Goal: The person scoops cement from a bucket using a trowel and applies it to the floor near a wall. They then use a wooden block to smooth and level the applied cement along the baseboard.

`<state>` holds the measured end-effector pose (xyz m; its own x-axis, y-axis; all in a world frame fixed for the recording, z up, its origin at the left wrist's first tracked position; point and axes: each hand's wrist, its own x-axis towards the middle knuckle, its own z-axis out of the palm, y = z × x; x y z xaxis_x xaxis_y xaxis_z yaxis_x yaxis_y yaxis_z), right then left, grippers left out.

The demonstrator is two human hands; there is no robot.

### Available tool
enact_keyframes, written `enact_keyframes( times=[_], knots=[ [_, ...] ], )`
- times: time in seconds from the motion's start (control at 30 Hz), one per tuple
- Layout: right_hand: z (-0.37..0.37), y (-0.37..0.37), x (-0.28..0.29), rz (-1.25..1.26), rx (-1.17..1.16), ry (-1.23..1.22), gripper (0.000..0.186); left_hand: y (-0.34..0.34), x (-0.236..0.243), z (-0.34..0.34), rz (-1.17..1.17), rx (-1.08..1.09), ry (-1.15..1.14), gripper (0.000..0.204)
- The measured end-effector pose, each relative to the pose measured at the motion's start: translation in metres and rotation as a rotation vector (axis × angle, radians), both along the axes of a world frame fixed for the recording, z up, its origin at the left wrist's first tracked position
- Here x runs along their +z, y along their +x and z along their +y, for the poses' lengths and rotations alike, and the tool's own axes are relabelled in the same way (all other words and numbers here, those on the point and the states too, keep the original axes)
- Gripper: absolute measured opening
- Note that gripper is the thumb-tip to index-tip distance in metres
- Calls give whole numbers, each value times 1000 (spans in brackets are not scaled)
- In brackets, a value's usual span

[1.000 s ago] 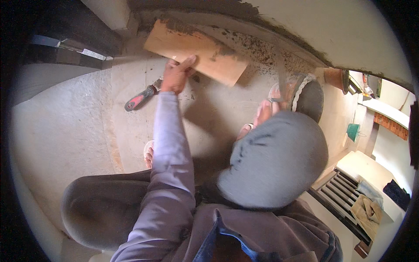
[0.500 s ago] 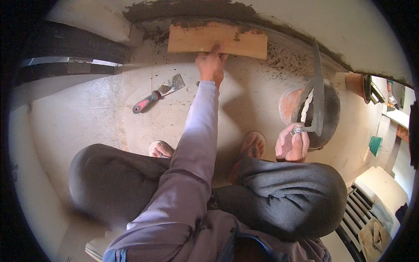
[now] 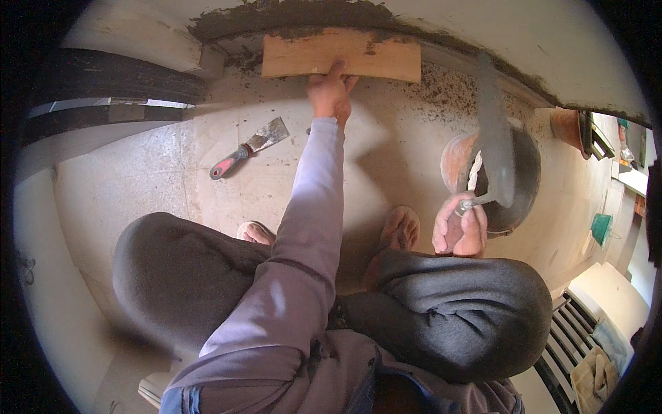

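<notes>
With thumb on top and fingers beneath its near edge, my left hand (image 3: pixel 331 94) grips a wooden board (image 3: pixel 341 56), which lies lengthwise along the foot of the wall. Grey mortar (image 3: pixel 296 17) is smeared on the wall just beyond the board and on the board's far edge. My right hand (image 3: pixel 460 226) is closed round the handle of a trowel (image 3: pixel 498 138), its long grey blade pointing away from me and somewhat blurred. Below the blade sits a dark round pan (image 3: pixel 525 179), partly hidden by it. A whitish twisted strip (image 3: pixel 476 170) shows beside the blade.
A putty knife (image 3: pixel 249 148) with a red and black handle lies on the floor (image 3: pixel 152 165) left of my arm. Mortar crumbs (image 3: pixel 448 93) are scattered by the wall. At right stand a brown pot (image 3: pixel 567 131) and a white chair (image 3: pixel 610 293) with cloths on it.
The trowel blade has turned from edge-on toward showing its flat face, and its tip has shifted left. The board stays at the wall in my left hand. The view has shifted slightly.
</notes>
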<state>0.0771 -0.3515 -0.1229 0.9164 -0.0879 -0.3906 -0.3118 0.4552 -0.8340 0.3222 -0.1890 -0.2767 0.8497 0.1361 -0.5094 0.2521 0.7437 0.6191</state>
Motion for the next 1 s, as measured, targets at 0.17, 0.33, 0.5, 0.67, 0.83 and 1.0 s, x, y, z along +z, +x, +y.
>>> enact_keyframes(
  times=[0.17,0.33,0.5,0.67,0.83,1.0],
  knots=[
    [-33,-1,7,-128,28,369,39,1,5,-8,31,-22,30,36],
    [-46,1,43,-189,79,-6,45,6,-3,-7,42,2,47,41],
    [-67,-5,61,-139,-48,-40,48,3,13,-29,69,-55,14,40],
    [-119,-21,87,-391,-191,285,34,5,7,-42,84,-88,5,42],
    [-134,-33,149,-269,-294,-532,35,-3,15,-69,58,-54,-27,42],
    [-162,-58,172,297,-82,-1307,30,-7,0,-93,24,-72,-25,44]
  ],
)
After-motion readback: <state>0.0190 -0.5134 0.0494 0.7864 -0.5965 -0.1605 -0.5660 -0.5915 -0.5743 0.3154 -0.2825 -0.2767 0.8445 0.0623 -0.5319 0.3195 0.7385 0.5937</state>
